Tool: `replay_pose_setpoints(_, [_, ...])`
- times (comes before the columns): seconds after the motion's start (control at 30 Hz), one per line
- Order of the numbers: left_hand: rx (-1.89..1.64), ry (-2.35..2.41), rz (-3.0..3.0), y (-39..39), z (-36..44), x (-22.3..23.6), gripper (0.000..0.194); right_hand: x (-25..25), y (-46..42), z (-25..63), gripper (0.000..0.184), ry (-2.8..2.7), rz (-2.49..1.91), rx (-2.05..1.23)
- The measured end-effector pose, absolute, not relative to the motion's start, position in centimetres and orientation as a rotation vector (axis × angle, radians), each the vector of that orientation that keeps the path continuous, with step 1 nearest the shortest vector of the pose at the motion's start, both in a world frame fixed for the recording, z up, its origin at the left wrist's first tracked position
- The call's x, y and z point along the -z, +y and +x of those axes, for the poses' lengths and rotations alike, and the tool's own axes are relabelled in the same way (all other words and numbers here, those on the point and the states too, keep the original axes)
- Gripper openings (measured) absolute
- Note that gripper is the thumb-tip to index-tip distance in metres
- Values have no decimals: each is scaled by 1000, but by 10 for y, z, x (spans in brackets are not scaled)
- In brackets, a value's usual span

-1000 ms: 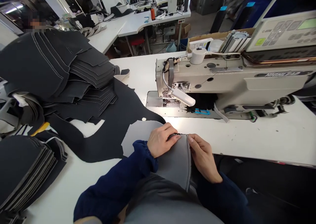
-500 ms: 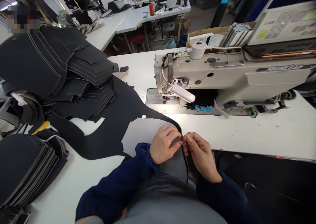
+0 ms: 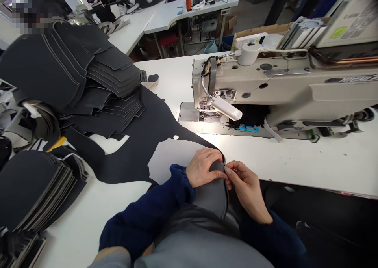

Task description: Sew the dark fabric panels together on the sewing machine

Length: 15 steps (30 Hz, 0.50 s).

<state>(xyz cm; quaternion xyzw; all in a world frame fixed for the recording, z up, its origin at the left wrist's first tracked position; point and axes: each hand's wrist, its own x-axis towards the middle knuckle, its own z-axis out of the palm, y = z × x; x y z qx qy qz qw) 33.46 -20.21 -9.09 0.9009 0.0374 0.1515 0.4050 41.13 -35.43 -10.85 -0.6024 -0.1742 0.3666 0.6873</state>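
A large dark fabric piece (image 3: 126, 149) with a pale grey underside (image 3: 168, 157) lies over the front of the table, its near part hanging toward my lap. My left hand (image 3: 203, 168) is closed on its dark edge, fingers curled over the rim and thumb beneath. Right beside it, my right hand (image 3: 243, 183) pinches the same edge between thumb and fingers. The fingertips of both hands almost meet there. Whether something small sits between them is hidden.
A sewing machine (image 3: 283, 79) with a small lamp (image 3: 226, 108) stands behind my hands. Blue-handled snips (image 3: 248, 128) lie on its bed. Stacks of cut dark fabric (image 3: 109, 79) and more panels (image 3: 32, 189) fill the left. A person (image 3: 31, 13) is at the far left.
The whole view has shifted, so the machine and table sit further right. My left fingers have come down closer around the fabric edge; my right hand still pinches beside them.
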Motion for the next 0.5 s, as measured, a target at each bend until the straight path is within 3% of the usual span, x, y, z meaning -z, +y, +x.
replay_pose_setpoints(0.3, [-132, 8, 2388, -197, 332, 85, 39, 98, -357, 408, 24, -492, -1413, -883])
replay_pose_setpoints(0.5, [-197, 27, 2326, -200, 325, 77, 22, 87, -354, 406, 27, -596, -1479, -792])
